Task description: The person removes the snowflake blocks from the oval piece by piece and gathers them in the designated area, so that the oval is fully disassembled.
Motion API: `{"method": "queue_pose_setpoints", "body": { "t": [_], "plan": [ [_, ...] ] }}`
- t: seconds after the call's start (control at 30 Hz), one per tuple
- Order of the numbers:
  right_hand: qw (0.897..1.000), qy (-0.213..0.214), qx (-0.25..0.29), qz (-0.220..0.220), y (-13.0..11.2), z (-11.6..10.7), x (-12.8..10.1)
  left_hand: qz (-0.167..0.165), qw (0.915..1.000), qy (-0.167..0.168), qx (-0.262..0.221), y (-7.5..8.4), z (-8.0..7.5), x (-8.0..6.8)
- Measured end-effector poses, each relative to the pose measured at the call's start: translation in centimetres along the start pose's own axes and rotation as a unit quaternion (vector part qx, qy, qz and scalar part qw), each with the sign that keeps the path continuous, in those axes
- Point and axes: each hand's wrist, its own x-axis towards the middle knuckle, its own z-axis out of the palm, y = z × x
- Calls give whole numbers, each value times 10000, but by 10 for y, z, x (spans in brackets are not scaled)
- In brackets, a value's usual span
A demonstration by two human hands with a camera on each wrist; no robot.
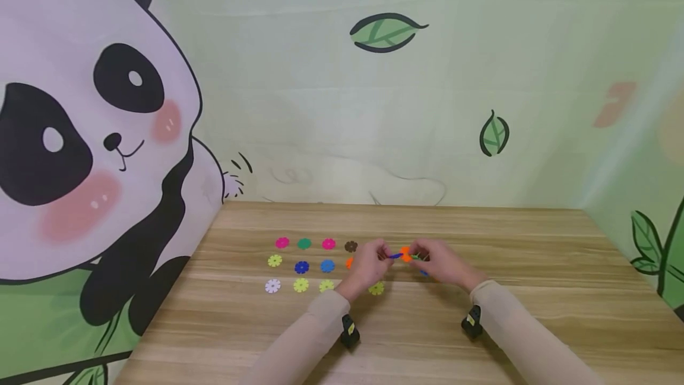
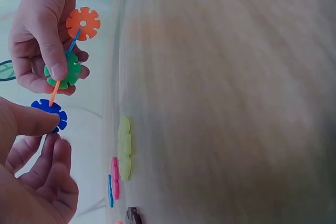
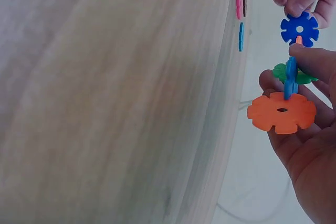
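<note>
Both hands hold a chain of slotted flower-shaped plastic discs above the wooden table [image 1: 513, 337]. My left hand [image 1: 369, 263] pinches the dark blue disc [image 2: 52, 109] at one end between thumb and fingers. An orange disc [image 2: 54, 93], seen edge-on, links it to a green disc [image 2: 72, 72]. That green disc is pinched by my right hand [image 1: 438, 260], with the thumb over its face. Beyond it, a lighter blue disc [image 3: 290, 77] stands crosswise in the slots, and a second orange disc [image 3: 268, 111] forms the far end.
Loose discs lie in rows on the table, left of and below the hands: pink [image 1: 282, 242], green [image 1: 304, 243], brown [image 1: 351, 246], dark blue [image 1: 301, 267], white [image 1: 273, 286] and yellow-green [image 1: 301, 284] among them. The left hand hides part of the rows. A panda-printed backdrop [image 1: 299, 117] rises behind.
</note>
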Motion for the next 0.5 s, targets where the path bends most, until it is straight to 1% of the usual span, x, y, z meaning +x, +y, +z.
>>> {"method": "queue_pose_setpoints", "body": {
  "t": [0.17, 0.23, 0.33, 0.5],
  "plan": [
    [10000, -16, -8, 23, -1, 1, 1, 95, 9997, -113, 175, 2, 0, 1],
    [10000, -25, -21, 17, -1, 1, 1, 181, 9995, -154, 226, 2, 0, 2],
    [9999, -2, -72, -81, 0, 2, 2, 298, 9990, -134, 317, 3, 2, 4],
    [9997, 78, -78, -235, 0, 3, 3, 292, 9992, -66, 277, 4, 3, 4]
  ]
}}
